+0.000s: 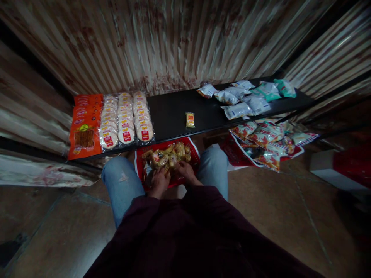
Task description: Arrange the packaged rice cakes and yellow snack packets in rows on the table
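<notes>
Half-curled, your left hand (160, 180) and right hand (185, 170) touch wrapped snacks (173, 159) (gripped or not, I can't tell) near frame centre

1. From where I stand, the shelf (171, 112) looks plain black.
2. The pouch (84, 127) on it is bright orange, with a yellow-green oval and a brown panel.
3. Off-white crackers (126, 119) wear red and yellow labels.
4. The lone snack (190, 120) is pale yellow, its label red.
5. The upper bags (237, 111) are silvery white; others (285, 88) are mint green.
6. Golden-brown packets (172, 159) glint against a red sack (194, 148) edged in white.
7. The lower bags (268, 133) mix red, orange and white.
8. The curtain (162, 42) runs in beige and brown stripes, blotched dark red (rather busy, that one).
9. Jeans (121, 177): light blue, a whitish scuff on one knee. Sleeves (145, 212): deep maroon.
10. The floor (261, 204) is dull brown, crossed by greyish lines.
</notes>
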### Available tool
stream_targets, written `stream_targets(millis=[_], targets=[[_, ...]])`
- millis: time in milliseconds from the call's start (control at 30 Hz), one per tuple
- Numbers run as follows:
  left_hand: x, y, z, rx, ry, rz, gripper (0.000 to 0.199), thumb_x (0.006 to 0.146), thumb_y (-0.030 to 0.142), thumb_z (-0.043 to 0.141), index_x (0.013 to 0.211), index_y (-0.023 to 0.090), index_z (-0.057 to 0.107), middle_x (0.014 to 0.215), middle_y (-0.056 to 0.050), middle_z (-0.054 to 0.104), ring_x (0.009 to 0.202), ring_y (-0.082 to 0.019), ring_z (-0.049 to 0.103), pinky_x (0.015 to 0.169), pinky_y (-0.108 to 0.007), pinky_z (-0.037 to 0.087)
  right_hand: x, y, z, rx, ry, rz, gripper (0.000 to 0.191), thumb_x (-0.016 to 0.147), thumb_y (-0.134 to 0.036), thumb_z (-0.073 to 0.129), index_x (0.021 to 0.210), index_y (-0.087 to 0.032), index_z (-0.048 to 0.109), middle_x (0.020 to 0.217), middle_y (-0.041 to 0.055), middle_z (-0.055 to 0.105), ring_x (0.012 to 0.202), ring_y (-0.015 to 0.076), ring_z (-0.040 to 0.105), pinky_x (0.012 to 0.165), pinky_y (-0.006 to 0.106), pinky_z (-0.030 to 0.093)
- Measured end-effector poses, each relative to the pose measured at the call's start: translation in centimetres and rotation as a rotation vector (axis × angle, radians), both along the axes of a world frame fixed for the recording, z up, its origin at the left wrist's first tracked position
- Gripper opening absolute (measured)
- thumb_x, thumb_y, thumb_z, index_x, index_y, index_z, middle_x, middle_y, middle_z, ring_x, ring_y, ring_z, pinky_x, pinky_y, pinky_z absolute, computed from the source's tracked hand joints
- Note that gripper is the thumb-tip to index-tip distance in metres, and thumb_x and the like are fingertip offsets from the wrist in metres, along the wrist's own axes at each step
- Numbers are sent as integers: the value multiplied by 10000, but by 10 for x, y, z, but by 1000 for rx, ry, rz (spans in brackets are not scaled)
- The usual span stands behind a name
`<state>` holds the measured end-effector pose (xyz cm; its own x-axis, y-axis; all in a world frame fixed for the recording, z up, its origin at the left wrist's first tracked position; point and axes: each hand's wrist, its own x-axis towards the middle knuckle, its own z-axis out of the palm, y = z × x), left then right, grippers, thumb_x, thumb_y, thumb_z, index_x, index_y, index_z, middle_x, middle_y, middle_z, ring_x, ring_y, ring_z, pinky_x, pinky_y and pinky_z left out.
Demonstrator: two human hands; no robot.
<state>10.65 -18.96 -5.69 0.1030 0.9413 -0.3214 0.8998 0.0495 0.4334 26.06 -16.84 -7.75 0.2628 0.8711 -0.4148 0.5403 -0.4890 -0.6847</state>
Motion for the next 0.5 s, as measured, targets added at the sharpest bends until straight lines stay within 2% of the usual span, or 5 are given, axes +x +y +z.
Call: stream_targets(millis=[67, 133, 267, 400, 500], targets=[[3, -3, 1, 36, -10, 8, 357, 853, 214, 447, 1159, 219, 631, 1154, -67, 649, 1106, -225, 534, 975, -321, 405, -3, 2, 2, -12, -152, 63, 351, 862, -403, 504, 1093, -174, 634, 940, 82, 686, 884, 222, 642, 820, 334, 484], [5, -2, 2, 93, -28, 59, 380, 851, 190, 432, 1174, 211, 630, 1179, -74, 636, 1120, -227, 526, 988, -322, 405, -9, 3, 3, 41, -264, 93, 425, 865, -404, 507, 1215, -173, 573, 1099, 114, 643, 1015, 234, 605, 896, 339, 454], [3, 8, -1, 213, -43, 178, 453, 829, 169, 453, 1265, 191, 574, 1387, -88, 496, 1262, -239, 434, 1079, -338, 340, -25, 2, 5, 142, -350, 138, 554, 826, -370, 563, 1318, -127, 489, 1246, 175, 549, 1156, 280, 513, 984, 378, 401], [5, 15, -8, 111, -92, 214, 519, 812, 194, 504, 1328, 143, 505, 1384, -125, 502, 1312, -258, 403, 1101, -368, 327, -32, 4, 7, 262, -372, 187, 564, 814, -312, 552, 1343, -131, 476, 1380, 172, 451, 1238, 311, 421, 1043, 435, 350], [7, 18, -9, 74, -242, 223, 492, 843, 188, 469, 1335, 196, 490, 1310, -80, 577, 1238, -210, 496, 1059, -333, 379, -33, 6, 5, 352, -242, 285, 485, 846, -252, 474, 1319, -150, 507, 1325, 135, 519, 1201, 259, 466, 1048, 392, 363]])
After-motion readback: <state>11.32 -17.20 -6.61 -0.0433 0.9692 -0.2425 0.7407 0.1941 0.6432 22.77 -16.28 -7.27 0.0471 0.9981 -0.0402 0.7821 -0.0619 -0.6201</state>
